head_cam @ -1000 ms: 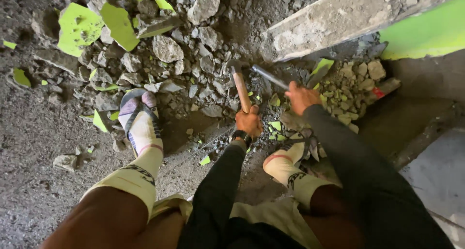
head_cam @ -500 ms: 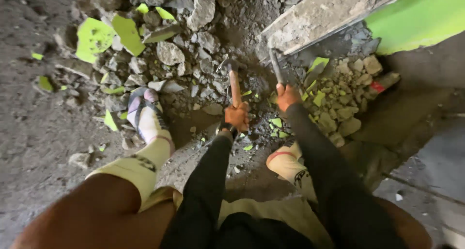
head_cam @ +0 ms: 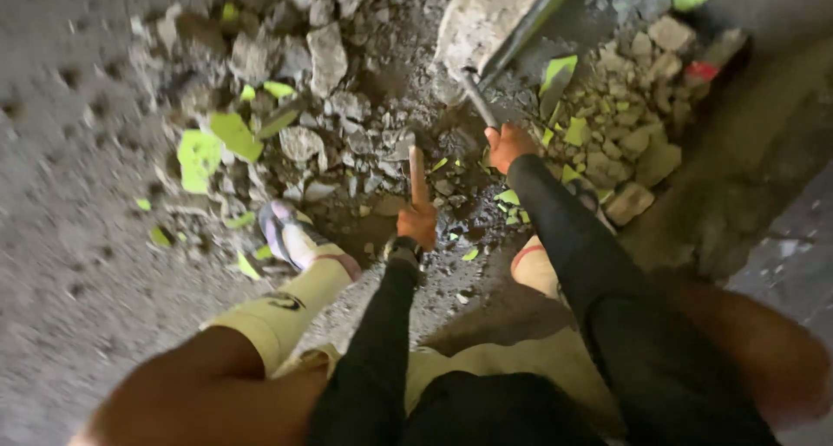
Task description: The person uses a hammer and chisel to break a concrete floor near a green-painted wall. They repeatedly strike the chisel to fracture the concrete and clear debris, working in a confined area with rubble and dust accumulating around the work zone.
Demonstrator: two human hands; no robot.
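I am crouching with both knees nearest the camera, and I am taking the concrete slab [head_cam: 486, 16] as the landmark for all positions. Nearest me, well below the slab, my left hand [head_cam: 419, 223] is closing fully around the lower end of a hammer's wooden handle [head_cam: 417, 173], which is pointing up toward the slab. The hammer head is blurring into the grey rubble [head_cam: 334, 129] and I cannot make it out. Just below the slab's lower edge, my right hand [head_cam: 508, 144] is wrapping tightly around a steel chisel [head_cam: 479, 101], whose tip is reaching the slab's underside; the contact point is hard to see. I am judging the chisel stiff, heavy for its size and possibly dusty, so I am gripping it mid-shank, clear of the struck end. I am judging the hammer top-heavy, best held low on the handle. Left of the slab, green-painted fragments [head_cam: 208, 147] are lying among loose stones. My right foot is mostly hidden behind my sleeve, and the slab's upper end is running out of frame.
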